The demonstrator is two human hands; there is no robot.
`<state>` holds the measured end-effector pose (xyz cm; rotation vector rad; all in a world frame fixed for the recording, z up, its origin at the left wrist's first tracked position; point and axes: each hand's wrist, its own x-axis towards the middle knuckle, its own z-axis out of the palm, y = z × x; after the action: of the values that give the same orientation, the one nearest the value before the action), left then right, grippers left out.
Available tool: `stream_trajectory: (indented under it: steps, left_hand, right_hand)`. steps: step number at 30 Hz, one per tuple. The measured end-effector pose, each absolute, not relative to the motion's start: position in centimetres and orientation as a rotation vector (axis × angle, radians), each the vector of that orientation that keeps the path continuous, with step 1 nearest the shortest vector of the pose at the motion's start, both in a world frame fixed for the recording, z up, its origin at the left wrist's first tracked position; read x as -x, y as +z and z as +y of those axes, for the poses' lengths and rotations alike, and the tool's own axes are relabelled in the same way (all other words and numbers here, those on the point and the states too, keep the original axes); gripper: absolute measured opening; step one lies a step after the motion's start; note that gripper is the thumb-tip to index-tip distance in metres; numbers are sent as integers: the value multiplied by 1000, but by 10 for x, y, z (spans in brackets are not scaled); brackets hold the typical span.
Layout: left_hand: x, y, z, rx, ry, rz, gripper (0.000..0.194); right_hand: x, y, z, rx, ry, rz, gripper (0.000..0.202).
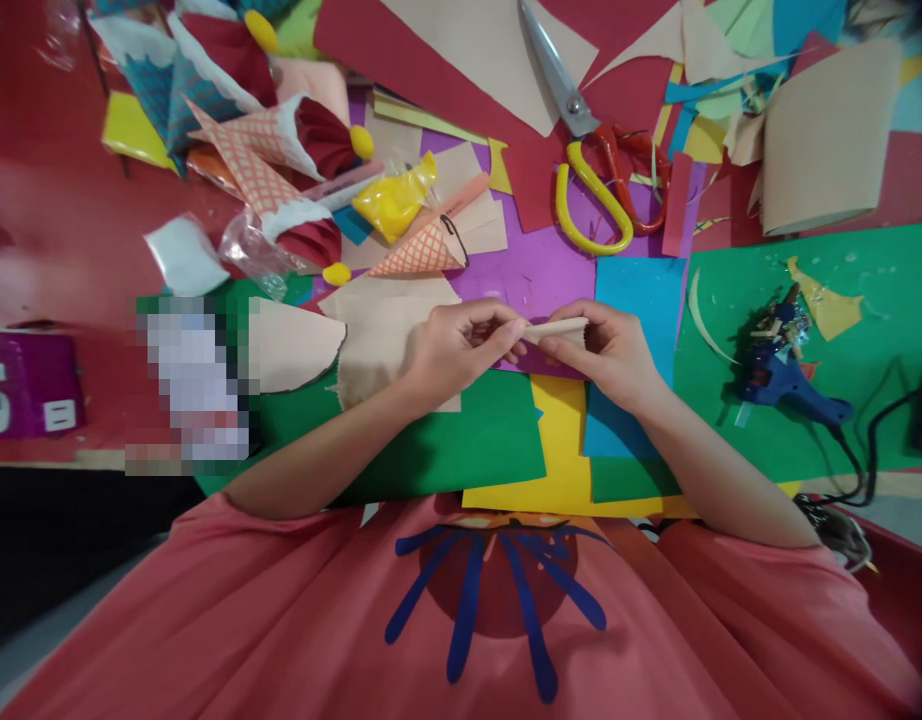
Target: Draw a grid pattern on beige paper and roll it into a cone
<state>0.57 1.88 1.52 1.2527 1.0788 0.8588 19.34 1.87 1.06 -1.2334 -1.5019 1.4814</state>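
Observation:
Between my two hands is a small rolled piece of beige paper point(564, 329), narrow at its left end and wider at its right. My left hand point(468, 345) pinches the narrow end with thumb and fingertips. At the wider end, my right hand point(600, 350) grips the roll between thumb and forefinger. Beige sheets point(382, 340) lie under and beside my left wrist, with a curved-edge beige paper cutout point(296, 345) left of them. Just beyond my left hand rests an orange lattice-patterned paper cone point(423, 250).
Large scissors point(573, 105) with red and yellow handles lie at the back. A blue glue gun point(791, 380) with a black cord sits at right on green sheets point(866, 290). A curled beige sheet point(828, 140) stands behind it. Patterned cones point(273, 150) crowd the back left. A purple box point(30, 385) is far left.

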Motion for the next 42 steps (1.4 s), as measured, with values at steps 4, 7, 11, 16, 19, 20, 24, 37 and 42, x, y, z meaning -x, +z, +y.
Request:
stream_trajectory:
  steps: [4, 7, 11, 16, 19, 20, 24, 37, 42]
  left_hand:
    - [-6, 14, 20, -1240, 823, 981, 28]
    - [-7, 13, 19, -1182, 826, 982, 28]
    - [-8, 10, 17, -1142, 864, 989, 26]
    - [-8, 10, 16, -1188, 842, 986, 23]
    - [-7, 8, 15, -1256, 856, 994, 19]
    - [-7, 7, 14, -1282, 870, 996, 16]
    - [-6, 4, 10, -1451, 949, 1042, 9]
    - [1, 6, 13, -1738, 961, 974, 16]
    - [-6, 12, 12, -1193, 907, 859, 27]
  right_hand:
    - [-195, 11, 19, 1242, 1515, -1513, 26]
    - [-193, 13, 20, 1225, 1493, -1514, 28]
    - [-193, 14, 20, 1204, 1577, -1421, 29]
    - [-194, 13, 20, 1171, 1708, -1289, 30]
    - [-194, 13, 22, 1162, 1702, -1272, 28]
    - [-194, 13, 22, 1152, 1707, -1263, 27]
    - [-193, 16, 24, 1114, 1773, -1182, 26]
    - [-193, 18, 22, 961, 2089, -851, 23]
    - [-194, 19, 23, 925, 2080, -862, 21]
